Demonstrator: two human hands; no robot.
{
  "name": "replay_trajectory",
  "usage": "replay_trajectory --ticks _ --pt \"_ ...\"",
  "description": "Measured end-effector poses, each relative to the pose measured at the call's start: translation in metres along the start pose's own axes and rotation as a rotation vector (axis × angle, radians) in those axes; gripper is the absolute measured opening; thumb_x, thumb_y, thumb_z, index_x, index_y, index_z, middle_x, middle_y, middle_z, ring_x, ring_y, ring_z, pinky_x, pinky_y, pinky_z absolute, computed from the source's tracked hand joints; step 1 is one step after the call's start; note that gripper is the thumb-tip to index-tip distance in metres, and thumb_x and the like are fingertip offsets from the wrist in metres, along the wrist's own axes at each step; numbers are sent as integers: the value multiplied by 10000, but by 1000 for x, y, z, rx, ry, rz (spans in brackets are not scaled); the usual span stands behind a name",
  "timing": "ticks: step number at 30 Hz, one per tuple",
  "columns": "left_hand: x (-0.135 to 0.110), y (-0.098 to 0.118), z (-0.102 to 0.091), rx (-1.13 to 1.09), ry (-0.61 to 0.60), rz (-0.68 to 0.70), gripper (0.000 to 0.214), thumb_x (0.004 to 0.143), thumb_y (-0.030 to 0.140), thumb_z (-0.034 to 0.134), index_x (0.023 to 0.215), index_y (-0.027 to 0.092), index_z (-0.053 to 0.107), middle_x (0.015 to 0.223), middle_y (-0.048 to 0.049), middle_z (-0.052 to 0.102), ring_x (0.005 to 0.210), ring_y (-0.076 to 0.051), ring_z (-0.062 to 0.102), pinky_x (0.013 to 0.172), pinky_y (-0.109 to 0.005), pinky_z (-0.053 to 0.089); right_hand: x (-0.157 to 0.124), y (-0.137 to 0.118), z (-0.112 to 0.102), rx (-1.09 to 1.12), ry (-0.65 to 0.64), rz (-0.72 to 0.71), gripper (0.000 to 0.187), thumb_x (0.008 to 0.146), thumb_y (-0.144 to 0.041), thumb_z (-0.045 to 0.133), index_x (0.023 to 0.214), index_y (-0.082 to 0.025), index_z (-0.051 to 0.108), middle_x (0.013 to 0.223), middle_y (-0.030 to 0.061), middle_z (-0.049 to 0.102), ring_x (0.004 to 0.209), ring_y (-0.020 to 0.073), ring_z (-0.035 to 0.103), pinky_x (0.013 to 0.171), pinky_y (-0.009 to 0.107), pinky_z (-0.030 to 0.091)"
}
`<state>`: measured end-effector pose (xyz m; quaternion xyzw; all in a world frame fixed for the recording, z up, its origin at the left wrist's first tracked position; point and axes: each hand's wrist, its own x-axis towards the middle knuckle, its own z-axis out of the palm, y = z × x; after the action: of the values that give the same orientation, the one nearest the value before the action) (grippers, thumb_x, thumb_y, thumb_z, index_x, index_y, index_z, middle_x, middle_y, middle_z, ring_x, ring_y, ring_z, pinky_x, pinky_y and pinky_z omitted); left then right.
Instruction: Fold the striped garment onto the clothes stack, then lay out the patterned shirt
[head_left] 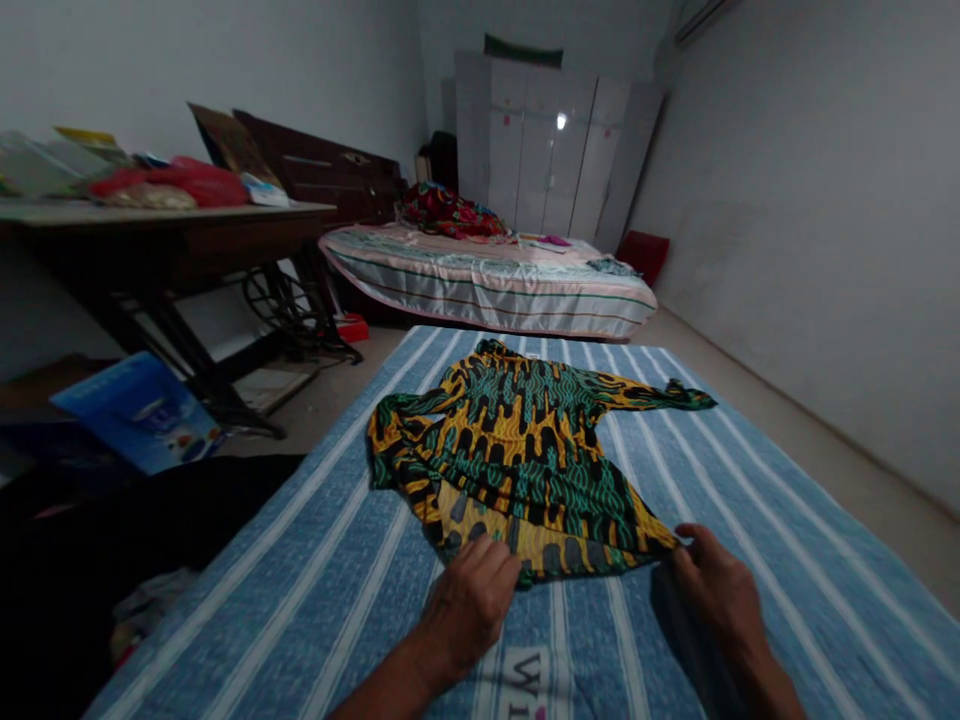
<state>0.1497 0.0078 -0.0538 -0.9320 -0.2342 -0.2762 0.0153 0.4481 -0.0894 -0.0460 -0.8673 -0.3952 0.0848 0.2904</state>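
Observation:
A long-sleeved blouse (517, 420) patterned in green, yellow and black lies spread on a blue striped bed sheet (315, 600). Its collar points away from me and its hem faces me. Along the near hem, my left hand (476, 595) is closed, knuckles up, on the edge of the cloth. My right hand (712, 580) pinches the hem's right corner between thumb and fingers, pulling it out to a point. Between the two hands the hem gapes and shows the paler inside. One sleeve stretches out to the right; the left sleeve lies bunched.
Beyond stands another bed (487, 285) with a red floral blanket (454, 212). A sewing machine table (225, 215) holding bags is at the left, with a blue box (142, 410) below it. White wardrobes (547, 150) line the back wall.

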Motion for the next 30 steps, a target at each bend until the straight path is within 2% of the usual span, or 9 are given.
replay_trajectory --ticks 4,6,8,10,13,17,22,26,30 --pt "3 1 -4 -11 4 5 189 875 75 387 773 177 509 730 -34 488 706 -190 430 632 -323 359 -1 -11 10 -153 -18 -180 437 831 -377 373 1184 -190 550 1009 75 666 865 220 629 702 305 429" --pt "4 1 -5 -7 15 7 198 878 76 379 777 177 518 729 -35 488 697 -187 430 621 -318 356 -2 -19 10 -256 -60 -278 394 860 -356 390 1182 -203 556 1072 81 628 929 214 603 709 289 417" --pt "5 1 -5 -6 25 7 210 881 78 370 779 177 525 724 -36 483 695 -185 428 617 -317 357 -2 -25 8 -353 -111 -319 323 876 -319 412 1125 -216 590 1046 73 614 938 204 586 691 269 397" --pt "4 0 -3 -9 21 10 216 880 76 364 788 177 531 723 -37 482 701 -187 428 624 -319 363 -1 -29 6 -411 -150 -307 255 887 -267 416 1021 -220 627 989 62 611 923 187 581 675 251 376" --pt "2 -1 -1 -13 -4 7 214 876 68 366 803 175 537 733 -40 488 717 -193 429 638 -324 372 2 -31 2 -457 -204 -269 259 900 -214 394 895 -214 652 926 58 609 900 173 582 651 242 352" --pt "2 0 -2 -16 -4 5 199 882 79 381 814 173 543 731 -39 489 719 -195 427 639 -324 371 4 -28 -1 -467 -221 -247 279 905 -194 386 838 -202 656 896 57 616 864 168 592 637 244 338" --pt "6 2 -8 -9 -8 2 192 879 74 393 805 175 539 730 -36 496 713 -195 437 640 -320 370 3 -19 -7 -411 -206 -249 274 917 -203 372 887 -201 644 900 50 620 809 159 597 637 241 347" --pt "9 3 -13 -6 -12 7 189 881 80 402 792 173 540 720 -35 495 708 -194 440 635 -313 374 0 -15 -9 -335 -268 -340 227 885 -205 422 969 -213 633 983 46 601 893 164 580 693 233 370" --pt "11 4 -15 -12 -23 11 195 881 78 396 792 171 542 730 -36 499 713 -190 442 643 -311 379 -1 -19 -6 -383 -283 -323 245 866 -150 420 966 -194 639 1015 64 594 965 175 558 736 236 368"
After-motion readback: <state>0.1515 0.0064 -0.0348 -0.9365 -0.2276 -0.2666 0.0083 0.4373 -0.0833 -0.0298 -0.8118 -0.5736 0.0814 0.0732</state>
